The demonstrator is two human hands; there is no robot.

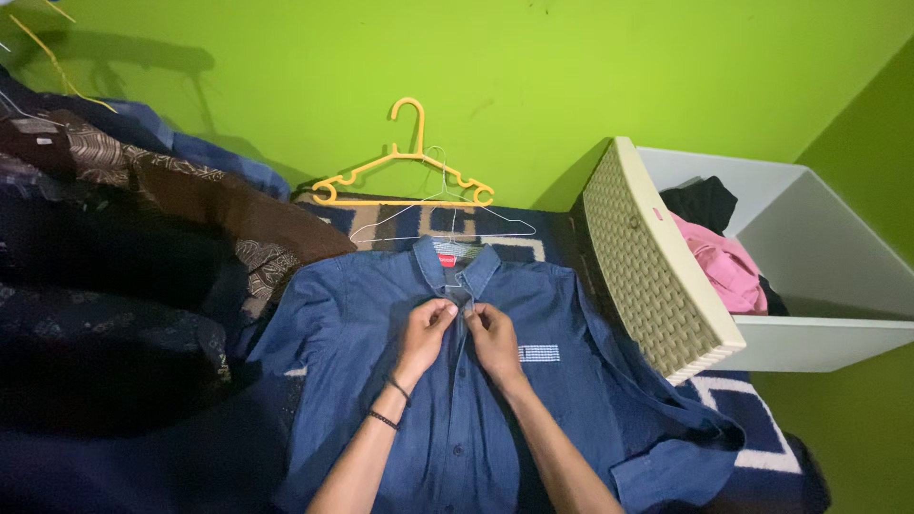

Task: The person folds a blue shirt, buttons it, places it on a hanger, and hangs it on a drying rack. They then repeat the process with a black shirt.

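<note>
Left hand (426, 328) and right hand (493, 333) side by side at the placket of a blue denim shirt (381, 381), just below the collar. Fingertips of both pinching the two front edges at the top button; thumbs nearly touching. Two dark bands on the left wrist.

Shirt laid flat, front up, collar pointing away from the hands, on a dark blue patterned rug (752, 419). Small checked patch on the chest just right of the right hand. Right sleeve crumpled near the rug's edge, lower right.

Beyond the hands: thin wire hanger (505, 227) with its hook tucked into the collar; yellow plastic hanger (405, 162) leaning against the green wall (571, 76).

Right of the hands: cream woven-pattern laundry basket (647, 266), tipped on its side, its rim close against the shirt's right shoulder; pink garment (728, 271) and a black one inside.

Left of the hands: pile of dark clothes (124, 266), overlapping the shirt's left sleeve.

Open room tight on both sides; some free rug past the collar.
</note>
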